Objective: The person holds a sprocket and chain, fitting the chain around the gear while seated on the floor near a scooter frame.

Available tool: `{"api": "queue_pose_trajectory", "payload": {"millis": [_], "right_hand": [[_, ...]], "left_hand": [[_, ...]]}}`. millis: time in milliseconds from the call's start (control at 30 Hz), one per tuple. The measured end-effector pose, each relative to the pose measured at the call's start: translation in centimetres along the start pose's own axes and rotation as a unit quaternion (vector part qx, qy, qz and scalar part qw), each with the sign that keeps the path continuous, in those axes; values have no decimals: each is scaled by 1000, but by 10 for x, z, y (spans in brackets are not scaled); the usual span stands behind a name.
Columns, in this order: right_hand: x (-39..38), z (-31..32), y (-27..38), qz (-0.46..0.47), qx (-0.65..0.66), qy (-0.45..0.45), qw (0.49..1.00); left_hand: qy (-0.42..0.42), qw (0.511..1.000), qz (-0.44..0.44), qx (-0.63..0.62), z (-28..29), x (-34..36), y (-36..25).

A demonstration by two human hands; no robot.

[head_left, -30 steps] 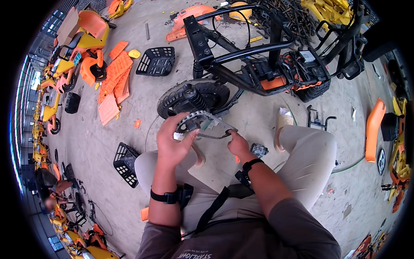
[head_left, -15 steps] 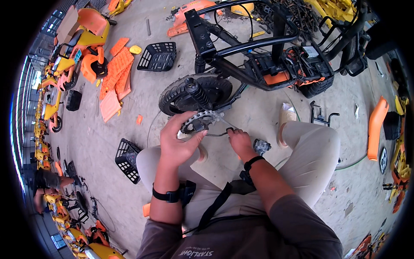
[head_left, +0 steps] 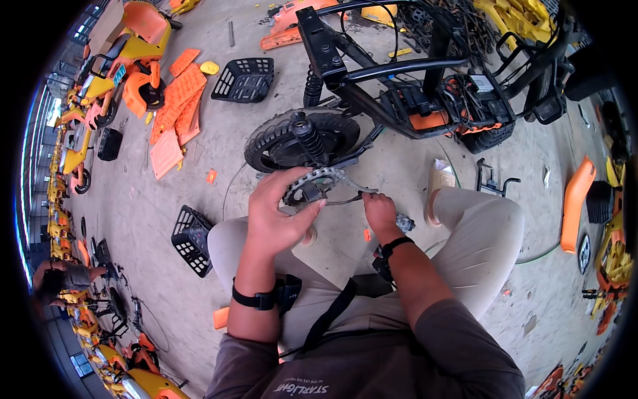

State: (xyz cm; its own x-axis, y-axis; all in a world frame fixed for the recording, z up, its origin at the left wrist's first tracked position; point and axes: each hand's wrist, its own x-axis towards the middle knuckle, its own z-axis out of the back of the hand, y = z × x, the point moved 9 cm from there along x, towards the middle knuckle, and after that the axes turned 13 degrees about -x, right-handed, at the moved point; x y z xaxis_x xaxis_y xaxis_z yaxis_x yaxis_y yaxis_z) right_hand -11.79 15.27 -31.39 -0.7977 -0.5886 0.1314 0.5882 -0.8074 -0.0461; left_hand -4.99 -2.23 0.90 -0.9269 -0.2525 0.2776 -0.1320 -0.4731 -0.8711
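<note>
My left hand [head_left: 278, 207] is curled round the left side of a toothed sprocket [head_left: 325, 174], fingers on its upper edge and thumb at its lower right. A metal chain runs over its rim; whether the sprocket is fixed to anything I cannot tell. My right hand [head_left: 380, 213] pinches a small black end of a thin dark strand [head_left: 345, 201] leading to the sprocket; chain or cable I cannot make out. Just beyond stands a stripped black scooter frame [head_left: 399, 73] with its rear wheel [head_left: 266, 143] and a shock absorber [head_left: 308, 138].
A cordless power tool [head_left: 404, 223] lies by my right wrist, partly hidden. Black baskets [head_left: 243, 81] [head_left: 189, 243] rest on the concrete floor. Orange panels [head_left: 179, 103] are piled at the left, a black bracket [head_left: 492, 181] at the right. Yellow scooters line the left; a person [head_left: 66, 276] bends there.
My right hand has shifted right and slightly down, still pinching the strand's end. My left hand stays at the sprocket. The frame sits slightly farther right in view.
</note>
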Motion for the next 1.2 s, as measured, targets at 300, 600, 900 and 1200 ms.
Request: {"api": "queue_pose_trajectory", "payload": {"millis": [300,600,900,1200], "right_hand": [[-1,0,10,14,28,43,999],[-7,-24,14,-29,80,111,990],[-6,-30,0,-75,126,103,984],[0,-25,-7,-90,126,116,981]], "left_hand": [[9,999,-22,-21,-12,-1,-1],[57,994,-92,-21,-41,-3,-17],[62,994,-85,-11,-38,0,-14],[16,998,-54,32,-15,5,-3]]}}
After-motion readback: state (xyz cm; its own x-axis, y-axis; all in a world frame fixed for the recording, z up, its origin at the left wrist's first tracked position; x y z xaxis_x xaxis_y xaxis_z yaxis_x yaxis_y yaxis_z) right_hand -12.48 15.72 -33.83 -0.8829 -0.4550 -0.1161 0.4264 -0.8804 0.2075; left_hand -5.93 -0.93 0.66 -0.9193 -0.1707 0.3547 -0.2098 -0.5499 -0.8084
